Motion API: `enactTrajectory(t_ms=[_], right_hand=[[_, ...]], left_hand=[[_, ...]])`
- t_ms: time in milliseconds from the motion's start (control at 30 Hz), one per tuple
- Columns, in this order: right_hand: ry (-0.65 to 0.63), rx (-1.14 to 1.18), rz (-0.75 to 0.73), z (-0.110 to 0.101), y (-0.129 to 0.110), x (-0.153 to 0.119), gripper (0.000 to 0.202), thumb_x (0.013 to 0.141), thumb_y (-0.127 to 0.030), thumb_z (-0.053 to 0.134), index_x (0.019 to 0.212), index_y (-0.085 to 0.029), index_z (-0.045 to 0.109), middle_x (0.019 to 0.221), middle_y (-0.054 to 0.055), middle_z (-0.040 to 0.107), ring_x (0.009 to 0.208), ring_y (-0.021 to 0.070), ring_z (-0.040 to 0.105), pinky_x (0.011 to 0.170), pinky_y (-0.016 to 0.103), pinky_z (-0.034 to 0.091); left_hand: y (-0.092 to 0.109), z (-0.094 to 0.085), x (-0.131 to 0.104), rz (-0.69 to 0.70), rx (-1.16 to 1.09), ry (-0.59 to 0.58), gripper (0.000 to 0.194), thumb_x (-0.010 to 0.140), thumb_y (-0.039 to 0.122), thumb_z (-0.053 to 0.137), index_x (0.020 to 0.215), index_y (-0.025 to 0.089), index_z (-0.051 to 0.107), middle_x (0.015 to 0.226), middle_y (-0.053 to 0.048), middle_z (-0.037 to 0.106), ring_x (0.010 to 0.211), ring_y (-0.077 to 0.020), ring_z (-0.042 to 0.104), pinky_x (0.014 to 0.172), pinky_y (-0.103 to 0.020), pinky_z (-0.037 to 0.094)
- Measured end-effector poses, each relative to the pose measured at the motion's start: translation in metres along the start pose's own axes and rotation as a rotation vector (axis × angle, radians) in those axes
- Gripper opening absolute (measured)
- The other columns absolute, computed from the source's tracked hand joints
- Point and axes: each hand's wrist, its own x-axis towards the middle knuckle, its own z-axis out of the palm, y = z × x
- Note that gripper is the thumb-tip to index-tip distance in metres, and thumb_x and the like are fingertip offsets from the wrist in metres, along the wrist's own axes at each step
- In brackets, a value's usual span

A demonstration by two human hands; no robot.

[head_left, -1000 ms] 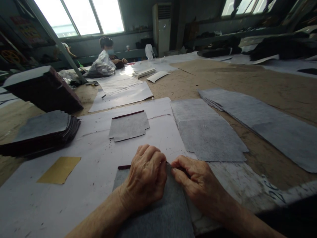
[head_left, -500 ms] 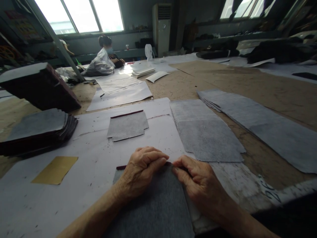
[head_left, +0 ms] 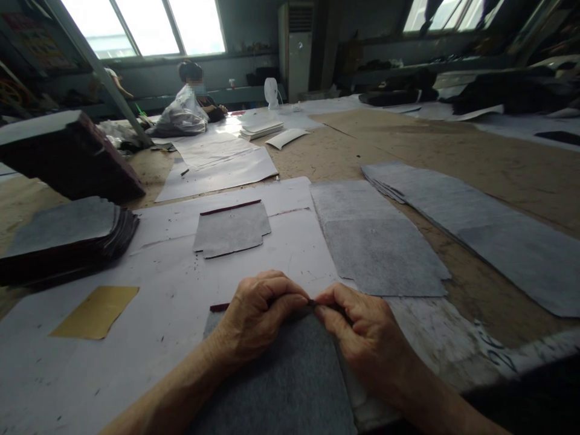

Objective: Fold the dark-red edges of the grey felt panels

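A grey fabric-like sheet with a dark red folded strip along its far edge lies in front of me. My left hand rests over that edge, thumb and fingers pinched on it. Close beside it, my right hand pinches the edge near the sheet's far right corner. Both sets of fingertips almost meet, and the strip between them is mostly hidden. Beyond my hands lies a smaller grey piece with a dark red strip along its far edge and notched corners.
At right lie a grey notched sheet and long overlapping grey sheets. Stacked grey pieces, a dark block-like stack and a yellow card are at left. White paper covers the near table. A person sits at the far side.
The left hand's thumb and fingers have closed more tightly on the edge, beside the right fingertips. Less of the red strip shows between the hands. The view has shifted slightly.
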Motion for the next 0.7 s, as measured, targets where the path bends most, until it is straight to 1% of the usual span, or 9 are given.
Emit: enactTrajectory(t_ms=[167,400,533,700], right_hand=[[0.005,-0.014,0.009,0.0004,-0.0018,0.0014,0.015,0.076,-0.018,0.047,0.069,-0.017,0.060,0.062,-0.001,0.061,0.057,0.0113,0.056,0.055,0.023,0.039],[0.012,-0.028,0.017,0.0016,-0.0013,0.0018,0.014,0.075,-0.019,0.047,0.068,-0.017,0.060,0.061,-0.001,0.061,0.057,0.0115,0.056,0.055,0.024,0.039],[0.023,-0.035,0.019,0.0020,-0.0007,0.0026,0.014,0.075,-0.020,0.047,0.069,-0.017,0.059,0.060,-0.001,0.060,0.056,0.0114,0.056,0.055,0.024,0.039],[0.048,-0.065,-0.002,0.0027,-0.0005,0.0036,0.012,0.074,-0.019,0.047,0.066,-0.017,0.057,0.058,-0.001,0.059,0.055,0.0118,0.055,0.054,0.024,0.038]], left_hand=[[0.0023,-0.0003,-0.0015,-0.037,-0.010,-0.014,0.011,0.079,0.016,0.057,0.074,0.016,0.067,0.071,0.001,0.063,0.067,-0.0082,0.057,0.065,-0.019,0.043],[0.0060,0.0007,-0.0013,-0.038,0.002,-0.014,0.011,0.077,0.015,0.058,0.070,0.015,0.065,0.071,0.001,0.062,0.066,-0.0091,0.057,0.065,-0.020,0.043],[0.0069,0.0031,-0.0015,-0.013,0.037,0.002,0.011,0.077,0.015,0.056,0.070,0.015,0.064,0.071,0.000,0.062,0.066,-0.0098,0.057,0.064,-0.021,0.043],[0.0063,0.0077,0.0012,0.051,0.087,0.049,0.010,0.073,0.010,0.056,0.065,0.013,0.061,0.066,0.000,0.060,0.061,-0.0080,0.054,0.059,-0.019,0.042]])
